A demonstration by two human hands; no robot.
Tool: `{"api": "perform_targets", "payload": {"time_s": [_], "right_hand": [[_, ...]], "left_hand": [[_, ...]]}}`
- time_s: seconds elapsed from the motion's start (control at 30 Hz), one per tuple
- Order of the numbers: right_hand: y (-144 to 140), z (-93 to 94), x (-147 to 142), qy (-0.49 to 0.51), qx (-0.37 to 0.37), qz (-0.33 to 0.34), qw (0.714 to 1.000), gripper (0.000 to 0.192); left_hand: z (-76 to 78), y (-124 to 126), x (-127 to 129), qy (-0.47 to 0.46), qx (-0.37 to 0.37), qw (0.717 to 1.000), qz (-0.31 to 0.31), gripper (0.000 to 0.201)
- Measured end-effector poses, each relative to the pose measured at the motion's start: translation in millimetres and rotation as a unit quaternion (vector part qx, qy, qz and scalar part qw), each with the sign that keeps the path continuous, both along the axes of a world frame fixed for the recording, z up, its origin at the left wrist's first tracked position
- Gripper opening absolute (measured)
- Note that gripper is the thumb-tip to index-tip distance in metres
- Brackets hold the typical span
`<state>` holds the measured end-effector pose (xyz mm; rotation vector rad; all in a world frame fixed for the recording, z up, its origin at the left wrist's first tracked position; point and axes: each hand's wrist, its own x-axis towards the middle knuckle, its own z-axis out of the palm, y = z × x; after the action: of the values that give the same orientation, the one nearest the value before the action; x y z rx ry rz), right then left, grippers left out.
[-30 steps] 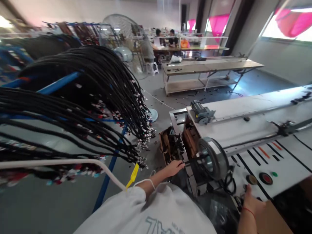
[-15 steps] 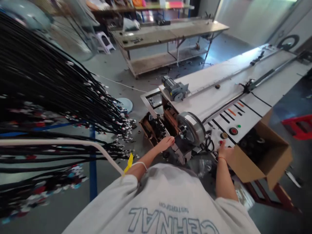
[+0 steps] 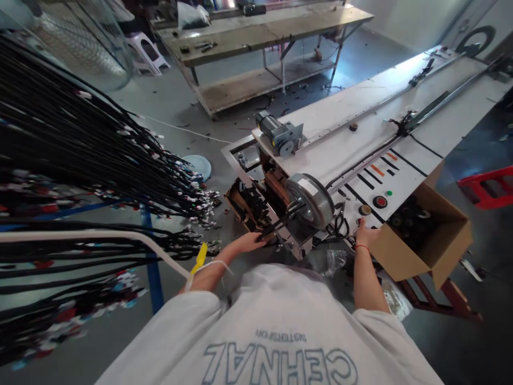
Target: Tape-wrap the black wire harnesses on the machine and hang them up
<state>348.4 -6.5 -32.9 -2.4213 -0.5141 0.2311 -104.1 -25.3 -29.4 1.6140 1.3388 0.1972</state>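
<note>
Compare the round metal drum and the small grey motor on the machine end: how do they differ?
The drum is larger, shiny and disc-shaped; the motor is smaller, dull grey and boxy. The drum sits nearer the left hand, with black cables running off it; the motor sits farther back. Both are mounted on the white machine.

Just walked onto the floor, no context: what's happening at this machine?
A person in a white T-shirt stands at the end of a long white machine bench. Their left hand grips black cables running off the grey metal wheel. Their right hand rests at the control panel, beside the round buttons and an open cardboard box. A rack of hanging black cable bundles is at their left.
</note>
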Motion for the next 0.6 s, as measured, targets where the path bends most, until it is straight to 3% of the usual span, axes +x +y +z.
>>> {"api": "perform_targets", "payload": {"time_s": [0.1, 0.23, 0.47, 0.6], "right_hand": [[-1, 4.9, -3, 0.015, -0.003, -0.008, 1.0, 0.077], [-2, 10.9, -6, 0.026, -0.001, -0.001, 1.0, 0.08], [-5, 11.3, -6, 0.045, 0.011, -0.005, 0.999, 0.08], [-5, 12.7, -7, 0.053, 0.011, -0.009, 0.998, 0.08]], "left_hand": [[11.4, -20, -13, -0.029, 0.008, 0.999, 0.033, 0.051], [26.2, -30, -5, -0.047, 0.027, 0.993, 0.108, 0.056], [37.2, -13, 33, -0.026, 0.089, 0.988, 0.124, 0.055], [41.0, 1, 46, -0.019, 0.104, 0.99, 0.091, 0.053]]}}
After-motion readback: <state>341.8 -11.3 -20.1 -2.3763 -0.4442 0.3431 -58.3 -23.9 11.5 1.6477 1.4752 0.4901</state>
